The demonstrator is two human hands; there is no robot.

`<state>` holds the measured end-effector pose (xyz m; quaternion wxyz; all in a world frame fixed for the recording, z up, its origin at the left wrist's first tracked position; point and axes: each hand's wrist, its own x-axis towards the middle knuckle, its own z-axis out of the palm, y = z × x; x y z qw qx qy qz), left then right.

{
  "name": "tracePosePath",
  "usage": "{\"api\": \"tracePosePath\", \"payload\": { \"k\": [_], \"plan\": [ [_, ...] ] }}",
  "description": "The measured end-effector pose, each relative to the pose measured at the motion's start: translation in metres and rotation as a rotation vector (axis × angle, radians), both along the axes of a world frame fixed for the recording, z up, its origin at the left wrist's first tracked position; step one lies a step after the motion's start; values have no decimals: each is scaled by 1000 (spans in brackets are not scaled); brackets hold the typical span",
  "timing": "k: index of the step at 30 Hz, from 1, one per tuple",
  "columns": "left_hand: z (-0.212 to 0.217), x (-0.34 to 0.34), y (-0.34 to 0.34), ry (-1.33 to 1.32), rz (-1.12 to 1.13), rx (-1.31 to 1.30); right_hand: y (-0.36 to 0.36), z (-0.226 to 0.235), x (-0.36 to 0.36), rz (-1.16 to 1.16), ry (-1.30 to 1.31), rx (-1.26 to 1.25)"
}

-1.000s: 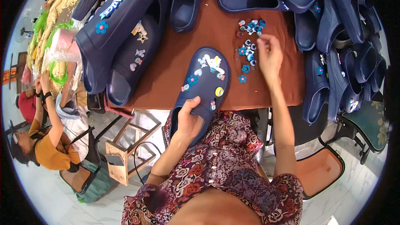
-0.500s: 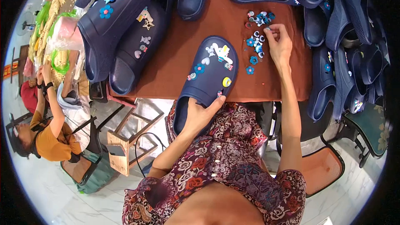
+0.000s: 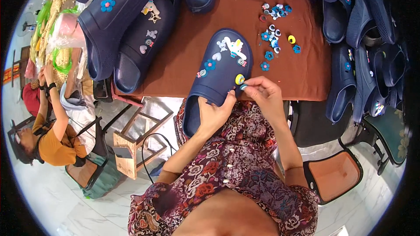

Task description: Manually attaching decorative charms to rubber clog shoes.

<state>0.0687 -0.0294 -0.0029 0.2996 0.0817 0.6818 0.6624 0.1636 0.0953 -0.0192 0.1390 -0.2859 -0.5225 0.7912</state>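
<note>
Navy clog [image 3: 221,74] lies toe-up at the near edge of the brown table [image 3: 192,57], heel overhanging toward the lap. Left hand [image 3: 214,113] grips its heel end, fingers wrapped around the rim. Right hand [image 3: 262,94] has fingers pressed together, pinching a small teal charm [image 3: 243,87] beside the yellow charm [image 3: 239,79]. Loose charms [image 3: 275,35] lie further back.

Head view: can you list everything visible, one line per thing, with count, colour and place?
Clog: one, navy, table's near edge, charms on top.
Loose charms: a scatter, mostly blue and white, on the cloth beyond the clog.
Other clogs: many, navy, piled left, right and far side.
Table cloth: one, brown.
Wooden stool: one, floor, left.
Chair: one, orange seat, right.
Another person: one, orange top, far left.
Left hand: holds the clog's heel.
Right hand: fingertips at a yellow charm.
</note>
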Motion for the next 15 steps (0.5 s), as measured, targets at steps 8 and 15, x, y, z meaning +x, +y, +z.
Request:
{"api": "tracePosePath", "payload": {
  "k": [8,15],
  "plan": [
    [-12,4,-3,70,29,87,-8,-5,-4,50,-133,-76],
    [-12,5,-5,66,43,113,10,-8,-7,171,-147,-200]
  ]
}}
